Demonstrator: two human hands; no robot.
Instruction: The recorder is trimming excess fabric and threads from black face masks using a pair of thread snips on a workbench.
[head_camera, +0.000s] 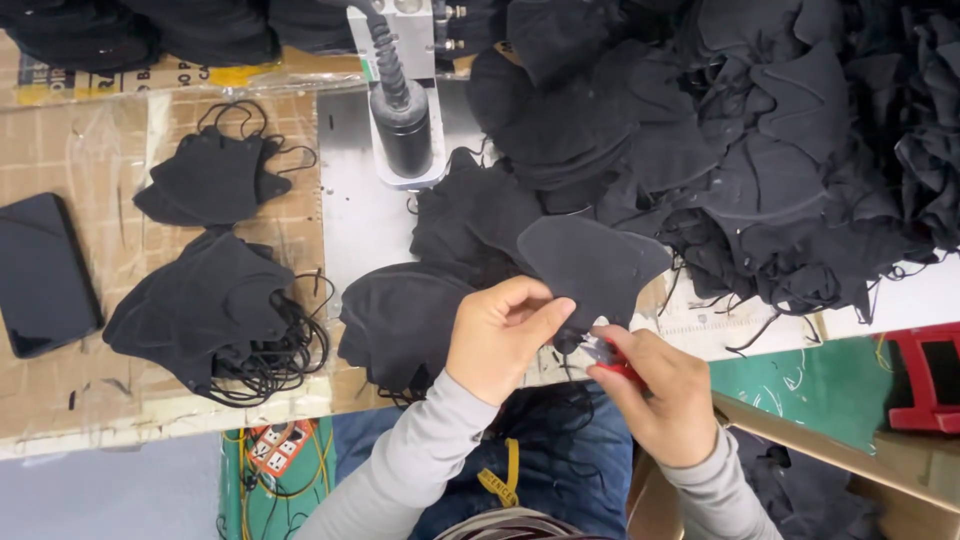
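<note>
**Black mask held over bench edge, red snips at its lower corner**

Fingers (540, 318) of the left hand (500, 340): thumb and forefinger pinched together on the lower edge of a black mask (592, 262). Right hand (655, 395): fingers curled tight around small red snips (610, 358), the tip touching the mask's bottom corner.

Mask position: lifted, tilted, above the near edge of the work table (365, 215), just beside a flat stack of black masks (405, 315).

Open room: a bare grey strip of table runs from the near edge up to the black cylindrical machine head (405, 130). The right half of the bench is crowded by a large heap of black masks (760, 150) whose loose ear loops hang over the edge.

Left side: a cardboard sheet (120, 390) covers the bench and carries two piles of masks with loops, the nearer pile (215, 315) and the farther pile (215, 175), well apart from a dark phone (42, 272) near the left border.

Labels and packages: a yellow-and-brown printed strip (200, 72) along the far cardboard edge; a white and orange power strip (275, 445) below the bench; an open cardboard box (850, 470) at lower right, a red stool (925, 375) beside it.
</note>
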